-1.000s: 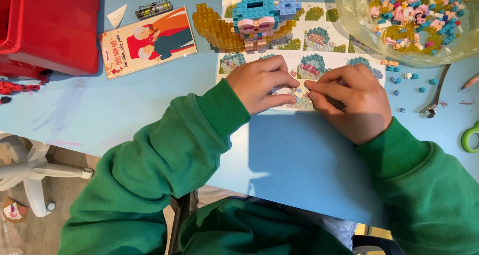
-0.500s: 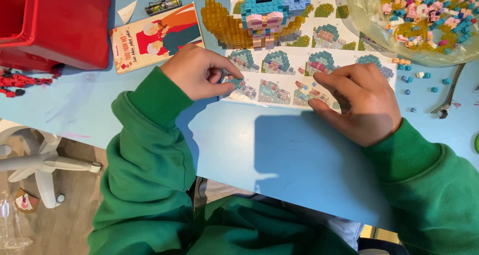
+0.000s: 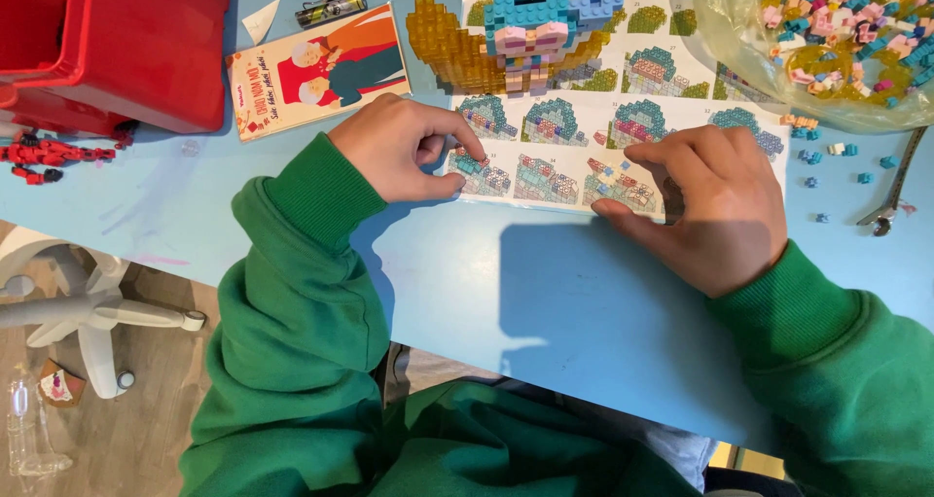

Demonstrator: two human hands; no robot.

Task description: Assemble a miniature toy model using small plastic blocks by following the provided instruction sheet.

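A printed instruction sheet [image 3: 584, 135] with pictures of brick-building steps lies on the light blue table [image 3: 545, 302]. My left hand [image 3: 399, 147] pinches the sheet's lower left corner between thumb and forefinger. My right hand [image 3: 720, 205] rests on the sheet's lower right part, fingers bent and pressing down, thumb along the bottom edge. A few tiny bricks [image 3: 608, 171] lie on the sheet just left of its fingertips. Behind the sheet stands a brick model [image 3: 530, 20], blue and pink on an amber base. Both arms wear green sleeves.
A clear bag of small coloured bricks [image 3: 827, 30] sits at the back right, with loose bricks [image 3: 827, 152] and a metal tool [image 3: 890, 191] below it. A red bin [image 3: 126, 40], a red toy [image 3: 39, 152] and a picture booklet [image 3: 321, 69] lie at the left. A white chair base [image 3: 88, 312] stands on the floor.
My left hand has moved left, away from my right hand, to the sheet's left corner. The right hand has stayed on the sheet's right side.
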